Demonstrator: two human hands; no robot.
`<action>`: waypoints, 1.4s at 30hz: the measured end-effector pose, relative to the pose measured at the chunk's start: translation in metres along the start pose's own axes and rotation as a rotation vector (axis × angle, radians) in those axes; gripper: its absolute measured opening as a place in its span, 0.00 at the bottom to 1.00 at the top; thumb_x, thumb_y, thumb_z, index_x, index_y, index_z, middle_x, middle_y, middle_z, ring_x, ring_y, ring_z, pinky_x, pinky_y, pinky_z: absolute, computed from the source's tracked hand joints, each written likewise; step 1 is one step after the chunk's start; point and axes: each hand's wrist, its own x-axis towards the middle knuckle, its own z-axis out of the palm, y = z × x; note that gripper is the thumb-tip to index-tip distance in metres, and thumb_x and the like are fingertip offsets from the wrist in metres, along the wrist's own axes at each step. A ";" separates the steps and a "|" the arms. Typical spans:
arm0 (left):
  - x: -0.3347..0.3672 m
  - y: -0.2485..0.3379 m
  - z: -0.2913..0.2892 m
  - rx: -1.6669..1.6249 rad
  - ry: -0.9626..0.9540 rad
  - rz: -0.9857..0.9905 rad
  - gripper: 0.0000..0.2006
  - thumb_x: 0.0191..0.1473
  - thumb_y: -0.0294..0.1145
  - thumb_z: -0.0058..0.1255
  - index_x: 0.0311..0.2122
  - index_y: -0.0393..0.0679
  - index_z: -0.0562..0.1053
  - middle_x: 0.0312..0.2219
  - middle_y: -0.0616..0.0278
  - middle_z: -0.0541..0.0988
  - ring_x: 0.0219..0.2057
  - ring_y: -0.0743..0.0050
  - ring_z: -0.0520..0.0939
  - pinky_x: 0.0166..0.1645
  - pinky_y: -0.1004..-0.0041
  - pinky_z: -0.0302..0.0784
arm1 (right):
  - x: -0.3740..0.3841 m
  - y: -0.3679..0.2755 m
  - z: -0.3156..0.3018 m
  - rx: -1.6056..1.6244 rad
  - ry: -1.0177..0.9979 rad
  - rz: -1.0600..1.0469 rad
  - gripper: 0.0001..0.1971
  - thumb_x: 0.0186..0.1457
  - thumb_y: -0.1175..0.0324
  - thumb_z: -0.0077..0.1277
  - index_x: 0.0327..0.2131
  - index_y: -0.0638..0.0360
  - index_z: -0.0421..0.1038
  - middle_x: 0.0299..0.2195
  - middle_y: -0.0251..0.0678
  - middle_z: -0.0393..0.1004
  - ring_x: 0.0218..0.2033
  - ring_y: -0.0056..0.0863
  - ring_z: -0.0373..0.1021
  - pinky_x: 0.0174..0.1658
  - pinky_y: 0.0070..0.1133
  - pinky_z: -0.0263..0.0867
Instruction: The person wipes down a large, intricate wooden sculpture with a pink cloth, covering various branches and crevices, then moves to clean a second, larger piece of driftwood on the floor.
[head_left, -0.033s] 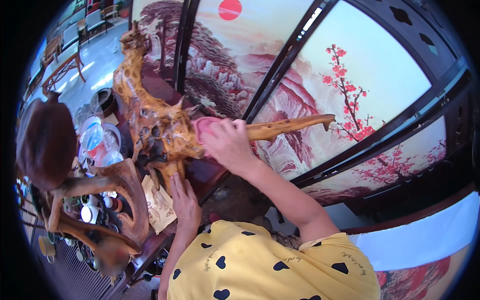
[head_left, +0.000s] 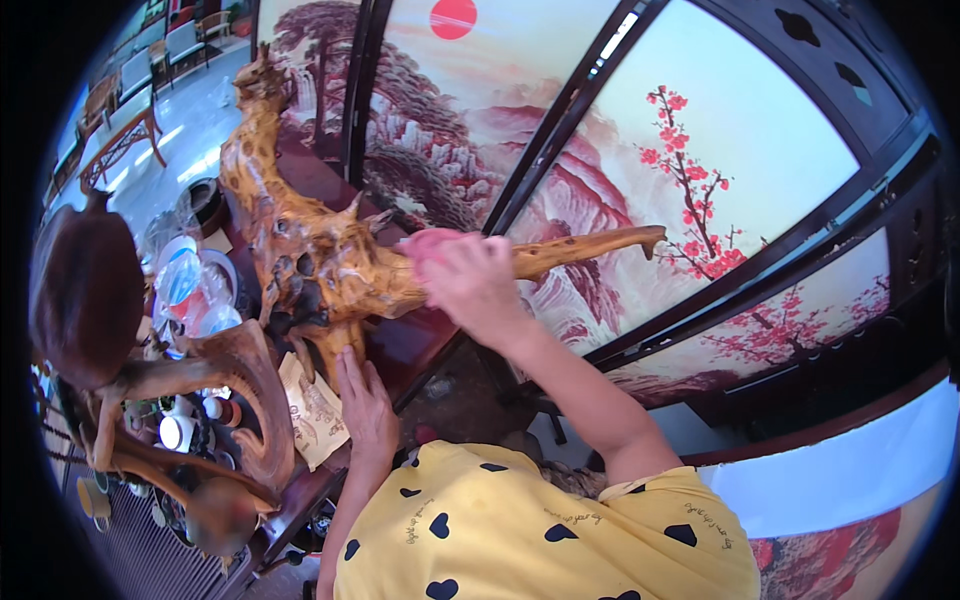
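Note:
A polished, golden-brown root-wood carving (head_left: 320, 235) stands on a dark red table (head_left: 425, 345), one long branch (head_left: 580, 248) reaching right. My right hand (head_left: 475, 290) is closed over a pink cloth (head_left: 440, 250), pressing it against the base of that branch. Part of the cloth is hidden under my fingers. My left hand (head_left: 368, 410) lies with its fingers stretched along a short lower limb (head_left: 340, 342) of the carving, steadying contact with its fingertips. Beside my left hand is a tan paper packet (head_left: 315, 415) with print on it.
At the left stand a curved wooden piece (head_left: 265, 400) and a dark, rounded wooden form (head_left: 88, 290). Plastic-wrapped items (head_left: 190, 280) and a white cup (head_left: 177, 432) sit behind them. A painted folding screen (head_left: 740, 130) rises close behind the long branch. Chairs (head_left: 185, 50) stand far left.
My right hand and the pink cloth have shifted slightly to the right along the branch. My left hand stays on the lower limb.

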 end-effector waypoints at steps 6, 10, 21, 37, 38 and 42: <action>-0.001 -0.010 -0.006 -0.082 0.013 0.039 0.22 0.45 0.11 0.47 0.49 0.19 0.69 0.63 0.33 0.56 0.62 0.30 0.62 0.61 0.56 0.67 | -0.067 0.126 -0.067 -0.328 0.090 0.313 0.06 0.52 0.62 0.51 0.33 0.47 0.74 0.40 0.23 0.74 0.42 0.30 0.66 0.40 0.34 0.56; 0.005 0.002 -0.009 -0.067 0.032 0.045 0.19 0.45 0.12 0.48 0.47 0.22 0.71 0.62 0.33 0.57 0.61 0.30 0.62 0.60 0.55 0.67 | -0.070 0.143 -0.053 -0.317 0.202 0.479 0.06 0.54 0.62 0.49 0.32 0.47 0.76 0.34 0.26 0.75 0.38 0.33 0.67 0.37 0.37 0.58; -0.001 -0.001 0.003 0.059 0.065 0.040 0.10 0.56 0.17 0.47 0.43 0.23 0.73 0.63 0.39 0.59 0.58 0.34 0.67 0.58 0.56 0.70 | -0.021 0.036 -0.015 -0.103 0.211 0.153 0.05 0.48 0.64 0.52 0.28 0.52 0.73 0.34 0.31 0.68 0.41 0.33 0.64 0.43 0.34 0.58; -0.001 0.006 -0.012 -0.091 -0.030 -0.037 0.17 0.46 0.18 0.48 0.45 0.30 0.76 0.62 0.32 0.58 0.62 0.24 0.59 0.63 0.49 0.62 | -0.035 0.058 -0.011 -0.121 0.276 0.407 0.09 0.49 0.66 0.59 0.36 0.49 0.75 0.36 0.30 0.70 0.42 0.34 0.66 0.48 0.36 0.56; -0.005 0.007 -0.014 -0.108 -0.062 -0.039 0.17 0.46 0.19 0.49 0.44 0.31 0.76 0.61 0.33 0.60 0.63 0.24 0.58 0.62 0.49 0.64 | -0.028 0.039 -0.003 -0.108 0.271 0.348 0.10 0.48 0.66 0.59 0.36 0.49 0.75 0.36 0.30 0.70 0.42 0.34 0.66 0.49 0.36 0.56; -0.019 0.015 -0.021 -0.383 -0.054 -0.091 0.16 0.45 0.18 0.54 0.43 0.32 0.76 0.56 0.39 0.69 0.56 0.36 0.71 0.55 0.54 0.73 | 0.002 -0.024 0.025 0.244 0.255 0.158 0.13 0.45 0.65 0.62 0.37 0.51 0.74 0.38 0.31 0.69 0.41 0.34 0.67 0.46 0.34 0.59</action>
